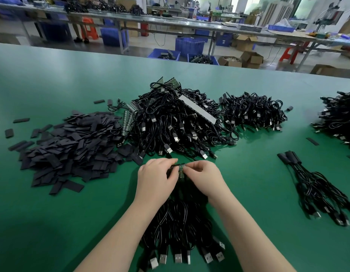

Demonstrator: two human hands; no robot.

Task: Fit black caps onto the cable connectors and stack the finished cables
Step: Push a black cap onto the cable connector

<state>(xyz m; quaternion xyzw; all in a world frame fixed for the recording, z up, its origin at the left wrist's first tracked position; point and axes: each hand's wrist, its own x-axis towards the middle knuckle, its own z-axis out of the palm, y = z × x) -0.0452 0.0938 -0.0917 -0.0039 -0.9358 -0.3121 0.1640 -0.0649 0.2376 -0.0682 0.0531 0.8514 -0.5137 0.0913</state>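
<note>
The green worktable (52, 85) carries, from its far centre, a large tangle of uncapped cables (170, 122), with a heap of loose black caps (72, 152) to its left and a smaller cable pile (254, 112) to its right. A short row of capped cables (315, 185) lies stacked at the right, well apart from the hands. Directly before the person, a bundle of cables (180, 222) runs toward the camera, plug ends nearest the viewer, its long axis lying near to far. At the far end of that bundle both hands meet on a small strip of connector boards (179, 167), whose long axis runs left to right, across the cables. The left hand (156, 177) has its fingers curled over the strip's left portion; the right hand (203, 173) pinches the right portion with bent fingertips. Whether a cap is already between the fingers cannot be told. Judgement: the cap heap lies to the left and slightly beyond the grip, so the left hand is the nearer for fetching one, while the finished stack favours the right.
</note>
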